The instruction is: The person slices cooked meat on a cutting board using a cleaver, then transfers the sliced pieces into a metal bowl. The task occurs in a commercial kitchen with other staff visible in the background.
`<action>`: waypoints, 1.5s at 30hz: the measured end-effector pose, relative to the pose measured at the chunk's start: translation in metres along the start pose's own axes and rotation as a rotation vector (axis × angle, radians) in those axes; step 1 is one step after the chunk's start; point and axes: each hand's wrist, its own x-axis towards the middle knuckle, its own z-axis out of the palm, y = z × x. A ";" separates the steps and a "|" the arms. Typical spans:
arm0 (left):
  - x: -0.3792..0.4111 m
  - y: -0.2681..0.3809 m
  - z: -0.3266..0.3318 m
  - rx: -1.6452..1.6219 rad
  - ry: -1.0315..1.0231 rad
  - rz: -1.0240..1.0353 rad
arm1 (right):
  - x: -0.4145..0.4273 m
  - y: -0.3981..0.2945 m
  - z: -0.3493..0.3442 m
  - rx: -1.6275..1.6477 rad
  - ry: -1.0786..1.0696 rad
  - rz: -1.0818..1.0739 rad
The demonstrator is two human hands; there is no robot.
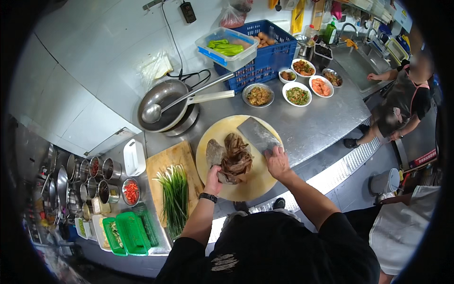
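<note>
A round yellow cutting board [234,193] lies before me on the steel counter. On it rests a grey-brown slab of meat [214,151], with a heap of darker brown meat pieces [237,154] beside and partly over it. My left hand [213,183], with a black band at the wrist, grips the near left edge of the meat. A cleaver [259,135] lies with its broad blade flat on the board's far right side. My right hand [278,163] curls over the cleaver's near end; its handle is hidden under the fingers.
Left are a wooden board [156,161] with green garlic chives [175,197], a bowl of chopped red chillies [131,192] and green baskets [133,232]. Behind stand a frying pan with ladle [170,88], a blue crate [248,72] and several food bowls [297,94]. Co-workers [400,103] stand at right.
</note>
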 end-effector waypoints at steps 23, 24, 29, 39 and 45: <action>-0.030 0.000 0.028 -0.430 -0.099 0.061 | 0.050 -0.104 0.002 1.410 -0.133 0.677; -0.039 0.010 0.037 -0.405 -0.135 0.040 | 0.047 -0.101 -0.013 1.465 -0.207 0.698; -0.013 0.013 0.001 -0.255 -0.157 -0.023 | 0.049 -0.075 -0.008 1.603 -0.409 0.785; -0.016 0.025 -0.016 -0.138 -0.119 -0.016 | 0.073 -0.043 0.009 1.812 -0.672 0.787; -0.014 0.026 -0.004 -0.126 -0.058 0.033 | 0.048 -0.058 -0.008 1.947 -0.385 0.899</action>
